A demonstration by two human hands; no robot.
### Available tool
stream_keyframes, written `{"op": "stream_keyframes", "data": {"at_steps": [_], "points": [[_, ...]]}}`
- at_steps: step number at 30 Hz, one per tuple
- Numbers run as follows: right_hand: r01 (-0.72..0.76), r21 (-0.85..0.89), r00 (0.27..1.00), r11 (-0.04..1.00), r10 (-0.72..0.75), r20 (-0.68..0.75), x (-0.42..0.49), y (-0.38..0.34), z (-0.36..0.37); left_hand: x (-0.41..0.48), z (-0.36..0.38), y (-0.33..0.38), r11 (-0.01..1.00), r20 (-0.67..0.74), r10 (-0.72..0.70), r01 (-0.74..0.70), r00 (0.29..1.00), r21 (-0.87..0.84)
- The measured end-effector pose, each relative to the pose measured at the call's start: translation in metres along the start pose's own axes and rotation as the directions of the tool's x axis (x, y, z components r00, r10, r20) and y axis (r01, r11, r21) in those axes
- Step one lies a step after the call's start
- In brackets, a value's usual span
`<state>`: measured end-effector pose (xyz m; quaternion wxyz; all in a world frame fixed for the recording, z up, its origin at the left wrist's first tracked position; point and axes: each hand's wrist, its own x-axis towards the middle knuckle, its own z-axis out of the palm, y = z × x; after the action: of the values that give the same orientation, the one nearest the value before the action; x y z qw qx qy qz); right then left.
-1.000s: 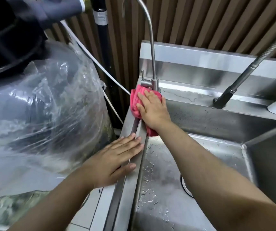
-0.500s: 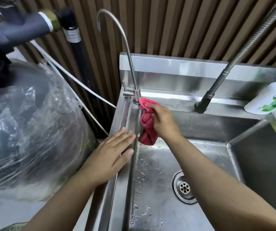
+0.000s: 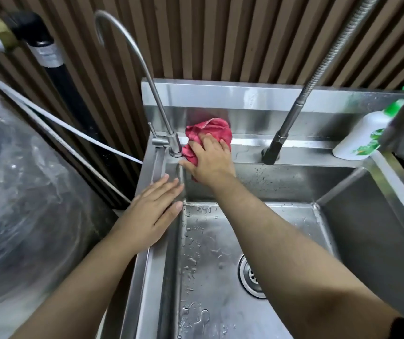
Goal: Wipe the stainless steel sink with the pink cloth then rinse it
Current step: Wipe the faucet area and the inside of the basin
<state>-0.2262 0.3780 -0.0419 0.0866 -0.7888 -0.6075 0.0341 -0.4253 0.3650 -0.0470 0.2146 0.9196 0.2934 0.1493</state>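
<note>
Pink cloth, right hand pressing, fingers straight

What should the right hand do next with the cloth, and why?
Probably slide the pink cloth rightward along the back ledge toward the sprayer head. The right hand presses it flat beside the slim faucet base, and water streaks show on the ledge further right. The left hand rests flat on the sink rim, bracing.
</note>
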Motion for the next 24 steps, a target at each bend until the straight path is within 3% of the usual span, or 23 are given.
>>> {"op": "stream_keyframes", "data": {"at_steps": [4, 7, 13, 18, 24], "points": [[-0.251, -0.054, 0.968, 0.966, 0.250, -0.035, -0.019, 0.039, 0.001, 0.003, 0.006, -0.002, 1.000, 0.027, 0.011, -0.011, 1.000, 0.010], [-0.327, -0.009, 0.944, 0.945, 0.327, 0.035, -0.020, 0.047, -0.003, 0.007, 0.007, -0.003, 0.999, 0.022, 0.029, -0.029, 0.999, -0.014], [-0.516, 0.147, 0.851, 0.844, 0.524, -0.020, 0.007, 0.031, -0.006, 0.007, 0.001, -0.009, 0.998, 0.012, 0.023, -0.022, 1.000, -0.052], [-0.513, 0.043, 0.858, 0.857, 0.514, -0.015, 0.003, 0.025, -0.009, -0.005, 0.003, -0.010, 0.999, 0.022, 0.020, -0.019, 1.000, -0.039], [-0.462, 0.053, 0.886, 0.885, 0.463, 0.000, -0.022, 0.025, -0.010, -0.003, 0.003, -0.004, 0.999, 0.030, 0.026, -0.025, 0.999, -0.023]]}}
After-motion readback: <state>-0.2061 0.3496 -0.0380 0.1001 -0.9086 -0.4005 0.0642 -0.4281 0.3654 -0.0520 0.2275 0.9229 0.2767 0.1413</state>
